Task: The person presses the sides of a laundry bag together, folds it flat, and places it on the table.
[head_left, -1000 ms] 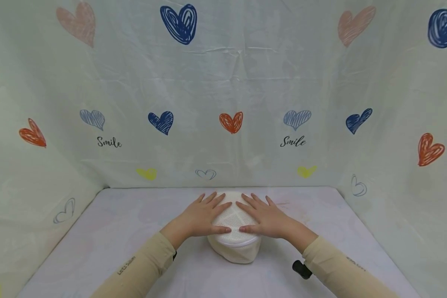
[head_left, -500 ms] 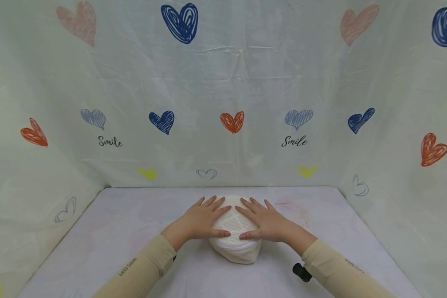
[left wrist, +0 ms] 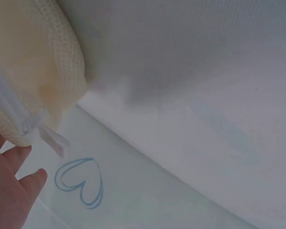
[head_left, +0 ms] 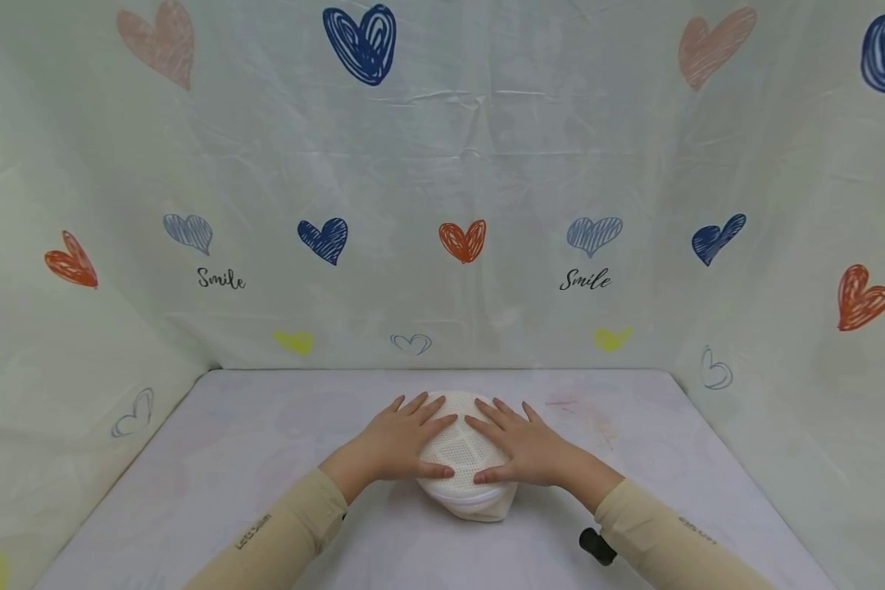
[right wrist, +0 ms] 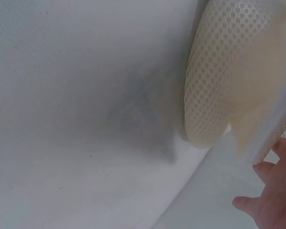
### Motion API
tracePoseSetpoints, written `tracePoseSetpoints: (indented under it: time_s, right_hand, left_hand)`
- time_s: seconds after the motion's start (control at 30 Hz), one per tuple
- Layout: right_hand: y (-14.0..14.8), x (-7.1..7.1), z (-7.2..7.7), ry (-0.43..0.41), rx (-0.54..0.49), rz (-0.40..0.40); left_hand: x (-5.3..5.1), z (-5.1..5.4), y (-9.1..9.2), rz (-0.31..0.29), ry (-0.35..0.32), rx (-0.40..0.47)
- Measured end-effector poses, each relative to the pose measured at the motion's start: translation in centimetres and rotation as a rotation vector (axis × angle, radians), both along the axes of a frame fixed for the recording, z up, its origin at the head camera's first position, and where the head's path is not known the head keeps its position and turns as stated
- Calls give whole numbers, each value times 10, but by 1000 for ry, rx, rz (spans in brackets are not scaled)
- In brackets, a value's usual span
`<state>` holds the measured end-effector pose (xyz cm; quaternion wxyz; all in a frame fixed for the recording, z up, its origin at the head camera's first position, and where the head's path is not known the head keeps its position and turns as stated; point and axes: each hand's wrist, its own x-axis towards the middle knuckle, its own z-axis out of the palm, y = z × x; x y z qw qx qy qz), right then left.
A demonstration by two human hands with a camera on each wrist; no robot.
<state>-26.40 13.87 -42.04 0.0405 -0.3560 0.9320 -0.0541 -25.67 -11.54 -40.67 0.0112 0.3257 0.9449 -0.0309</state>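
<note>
One left hand [head_left: 397, 445] and one right hand [head_left: 534, 451] rest, apart from each other, on a white mesh bag [head_left: 463, 447]. Bag sits on the table [head_left: 288, 442], 6 o'clock in the head view. Left covers its 9 to 10 o'clock side, right its 2 to 3; fingers straight, splayed, thumb tips apart. White edge band [head_left: 475, 498] curves round the bag's 6 o'clock side. Beige left sleeve [head_left: 280, 528] enters from 7 o'clock, right sleeve [head_left: 671, 533] from 5. Heart-print sheet [head_left: 406, 164] behind, 12 o'clock.
</note>
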Motion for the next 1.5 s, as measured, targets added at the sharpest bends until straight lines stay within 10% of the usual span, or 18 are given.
tracePoseSetpoints:
  time_s: [1.5]
  right_hand:
    - [-5, 0, -22, -70, 10, 30]
  left_hand:
    - [2, -25, -2, -3, -29, -31]
